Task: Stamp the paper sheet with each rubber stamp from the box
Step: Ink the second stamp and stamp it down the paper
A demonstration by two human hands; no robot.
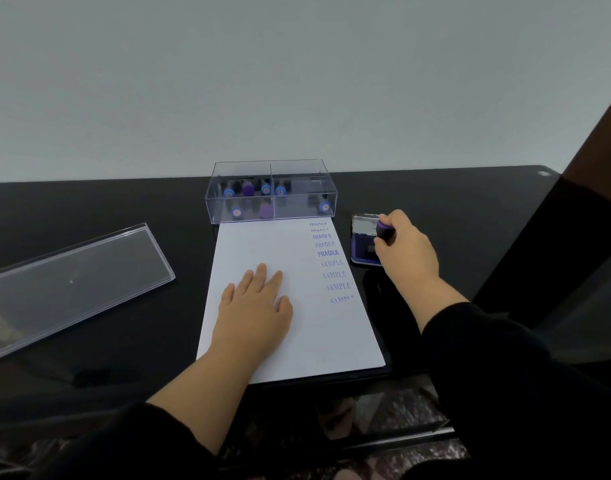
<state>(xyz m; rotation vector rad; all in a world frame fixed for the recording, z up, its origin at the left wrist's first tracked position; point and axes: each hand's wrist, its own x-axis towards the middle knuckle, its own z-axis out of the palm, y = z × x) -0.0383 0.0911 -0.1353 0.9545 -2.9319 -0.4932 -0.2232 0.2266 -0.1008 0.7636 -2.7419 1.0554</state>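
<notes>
A single wide-angle view comes from a camera worn on the person's head, looking forward and down across a black bench (89, 209) toward a pale wall (297, 81). It sits close: both forearms reach in from the bottom edge, and the paper sheet (297, 334) lies centre frame. Straight lines bow near the edges. No second view overlaps.
</notes>
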